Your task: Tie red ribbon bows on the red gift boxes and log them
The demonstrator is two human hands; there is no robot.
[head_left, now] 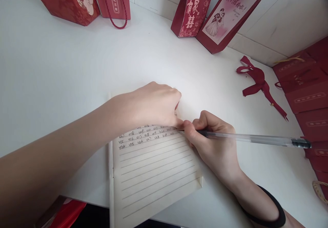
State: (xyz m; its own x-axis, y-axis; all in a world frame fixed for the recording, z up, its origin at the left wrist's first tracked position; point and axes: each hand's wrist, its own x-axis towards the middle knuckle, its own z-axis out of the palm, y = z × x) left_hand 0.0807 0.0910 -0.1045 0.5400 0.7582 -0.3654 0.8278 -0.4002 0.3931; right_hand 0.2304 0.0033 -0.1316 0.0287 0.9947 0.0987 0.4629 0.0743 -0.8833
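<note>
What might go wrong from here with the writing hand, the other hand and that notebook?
The left hand covers part of the written numbers, so fresh ink might smear if it slides. The pen, held in the right hand, points in close to the left thumb, so a slip could mark skin. The lower left of the notebook overhangs the table, so it may tip or shift under pressure there.
</note>
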